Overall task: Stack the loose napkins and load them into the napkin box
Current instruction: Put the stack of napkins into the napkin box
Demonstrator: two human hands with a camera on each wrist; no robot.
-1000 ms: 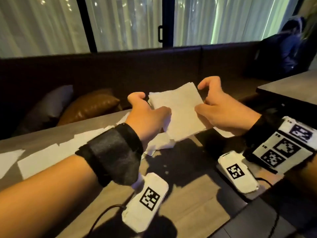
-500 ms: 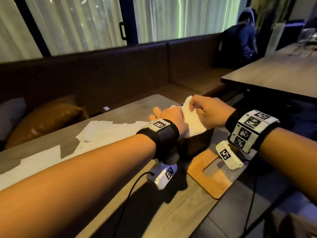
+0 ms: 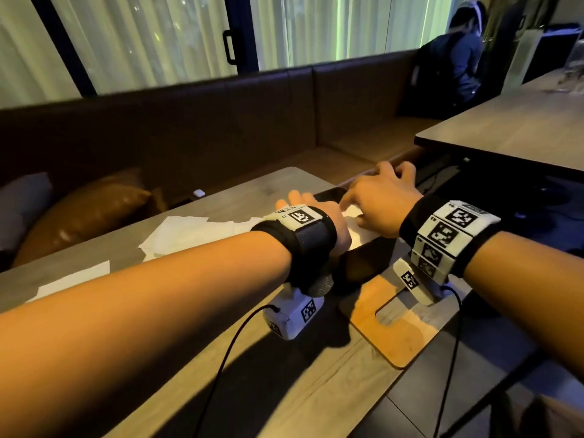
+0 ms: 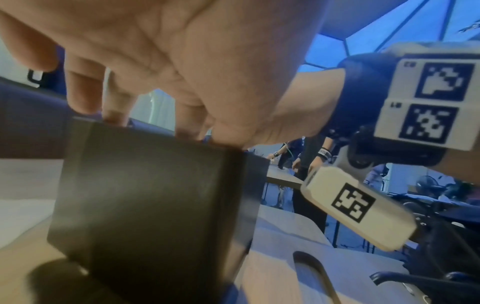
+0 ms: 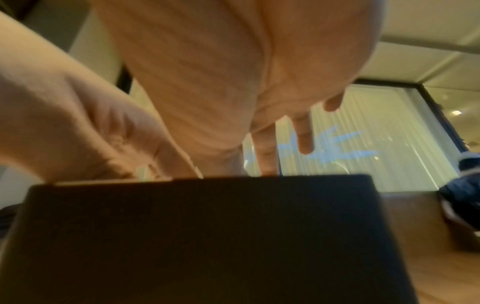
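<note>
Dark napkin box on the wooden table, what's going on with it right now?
A person has both hands over the dark napkin box, pressing white napkins down into its open top. The left hand and the right hand reach in with fairly straight fingers. More loose white napkins lie spread on the wooden table, and a flat wooden lid with a slot rests beside the box.
</note>
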